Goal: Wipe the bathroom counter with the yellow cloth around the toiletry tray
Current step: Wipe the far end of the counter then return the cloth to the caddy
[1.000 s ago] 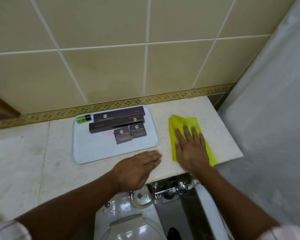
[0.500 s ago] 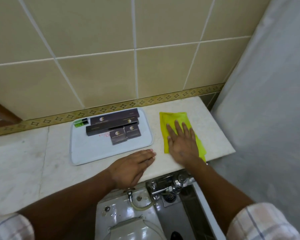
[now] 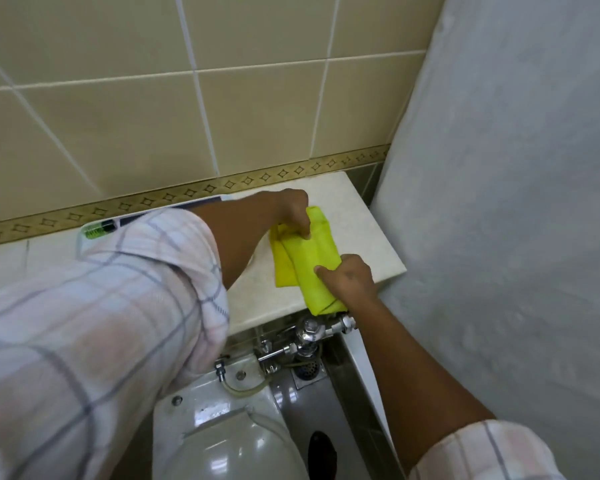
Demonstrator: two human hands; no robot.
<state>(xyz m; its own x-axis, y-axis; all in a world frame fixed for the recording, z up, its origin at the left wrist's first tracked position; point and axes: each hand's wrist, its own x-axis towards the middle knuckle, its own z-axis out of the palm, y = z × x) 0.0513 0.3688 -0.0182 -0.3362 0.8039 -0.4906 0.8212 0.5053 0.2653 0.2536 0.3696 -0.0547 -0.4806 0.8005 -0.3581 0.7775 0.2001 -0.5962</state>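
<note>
The yellow cloth (image 3: 309,258) lies folded at the right end of the pale marble counter (image 3: 364,223). My left hand (image 3: 293,211) pinches its far end. My right hand (image 3: 349,277) grips its near end at the counter's front edge. The white toiletry tray (image 3: 84,237) sits to the left and is mostly hidden behind my left sleeve; only its far edge, a green item (image 3: 97,230) and a strip of a dark box (image 3: 201,202) show.
A beige tiled wall (image 3: 257,116) with a gold patterned border backs the counter. A grey curtain (image 3: 516,202) hangs close on the right. Below the counter are a chrome flush valve (image 3: 309,336), a floor drain (image 3: 307,370) and a white toilet (image 3: 229,434).
My left hand left the counter in front of the tray and crossed right to take the cloth's far end. My right hand went from flat on the cloth to gripping its near end. The cloth is bunched.
</note>
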